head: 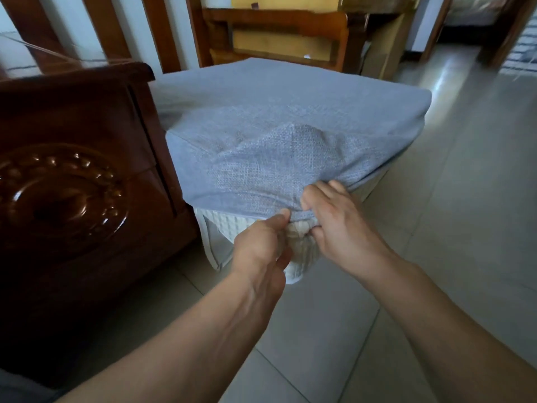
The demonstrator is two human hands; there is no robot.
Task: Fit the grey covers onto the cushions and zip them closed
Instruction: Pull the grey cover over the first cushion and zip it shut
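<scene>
Furniture of dark carved wood (75, 175) stands to the left of the cushion, its side close against the cushion's left edge, and pale floor tiles (453, 216) spread to the cushion's right and beneath it. The cushion (229, 225) itself is the landmark: a thick square pad, its near corner pointing toward the person, its white quilted surface showing only along the near lower edge. Over it lies the grey cover (276, 117), drawn across the whole top and far sides and bunched in a raised fold just above the near corner — the open hem ends there, with a loose flap hanging below the cushion's near-left edge.

The step in hand looks to be fitting, not zipping: the last corner is not yet inside. At that corner the left hand (261, 245) pinches the grey hem between thumb and curled fingers, and the right hand (334, 225) has its fingers hooked over the same hem just beside it, thumb tucked under against the white fabric.

The next move likely calls for tugging the hem down over the corner while pressing the padding inward — then squaring the seams before finding the zip, which I cannot make out here.
</scene>
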